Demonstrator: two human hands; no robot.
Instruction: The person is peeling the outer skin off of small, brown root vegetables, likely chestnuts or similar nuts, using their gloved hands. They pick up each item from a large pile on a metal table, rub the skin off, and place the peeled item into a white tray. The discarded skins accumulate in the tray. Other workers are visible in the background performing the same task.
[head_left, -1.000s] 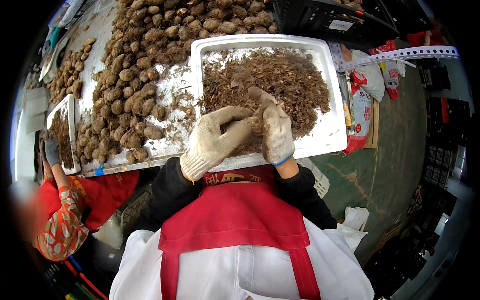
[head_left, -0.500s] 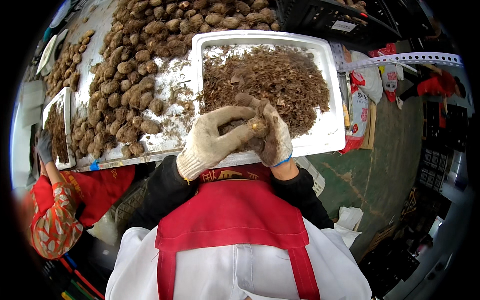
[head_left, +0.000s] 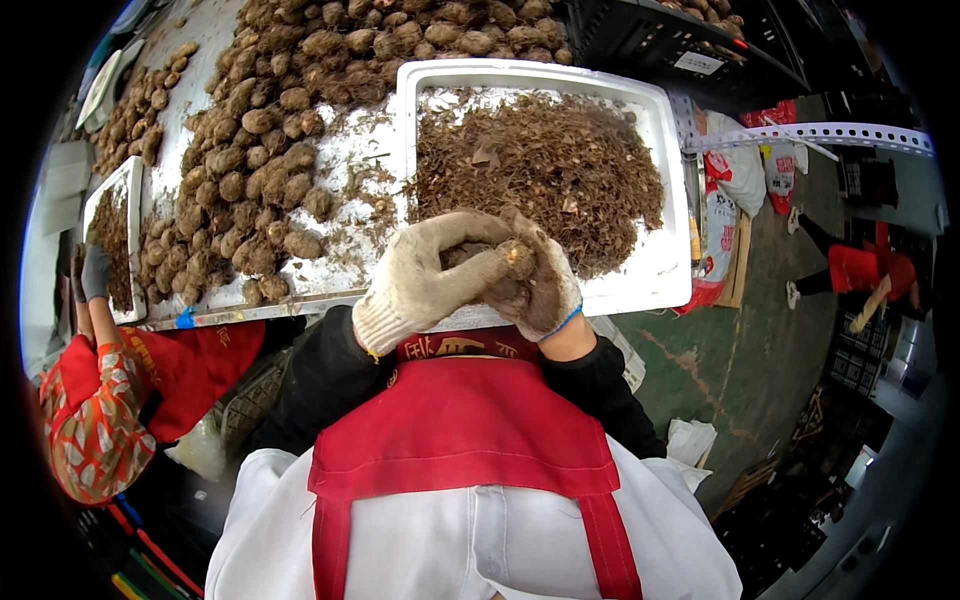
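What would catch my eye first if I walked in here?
Probably the great heap of brown, hairy tubers spread across the upper left. Next, the white foam tray near the centre, strewn with brown fibrous scraps, with the gloved left hand and right hand holding a single tuber over its near side. Then the bright red apron at lower middle.
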